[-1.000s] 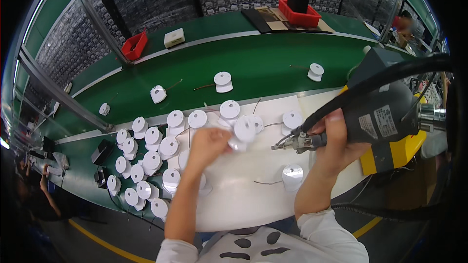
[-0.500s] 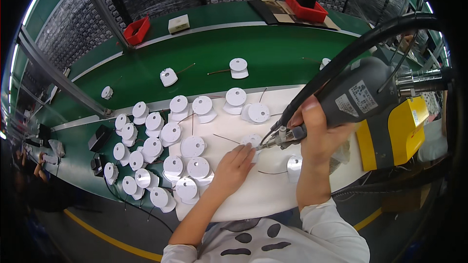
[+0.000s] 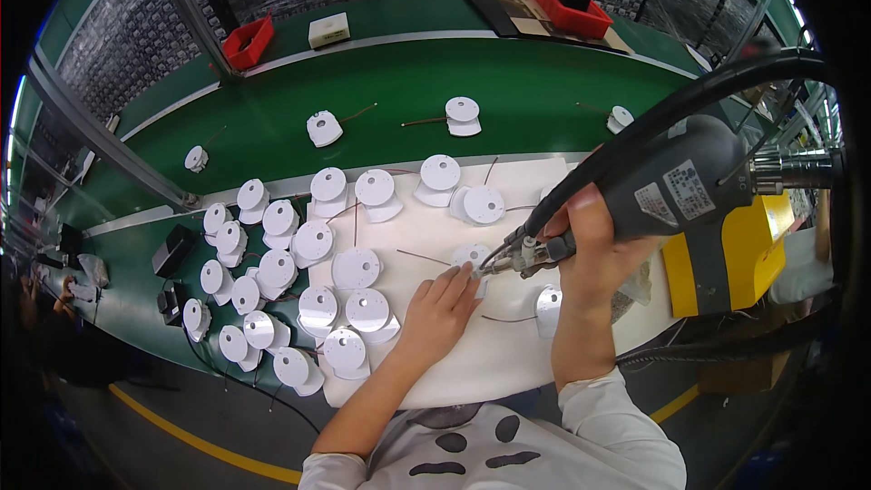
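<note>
In my right hand [image 3: 594, 259] is a dark grey power screwdriver [image 3: 676, 177] with a metal nozzle and a thick black hose. My fingers wrap around its front end. The nozzle tip meets a white round-topped plastic housing [image 3: 470, 255] on the pale work surface. My left hand [image 3: 442, 308] presses its fingertips together at the near edge of that housing, close to the nozzle. The fingers partly cover the housing, and a thin brown wire runs from it to the left. Another white housing [image 3: 548, 310] with a wire lies just left of my right forearm.
Several white housings [image 3: 357, 268] crowd the left side of the pale board [image 3: 417, 381]. More housings [image 3: 463, 116] lie along the green belt [image 3: 390, 82]. A yellow machine [image 3: 730, 254] stands at the right. Red bins [image 3: 247, 42] and a small white box [image 3: 328, 30] sit behind the belt.
The housings on the green belt have shifted to the right. The view has moved slightly. Both hands and the screwdriver stay at the same housing.
</note>
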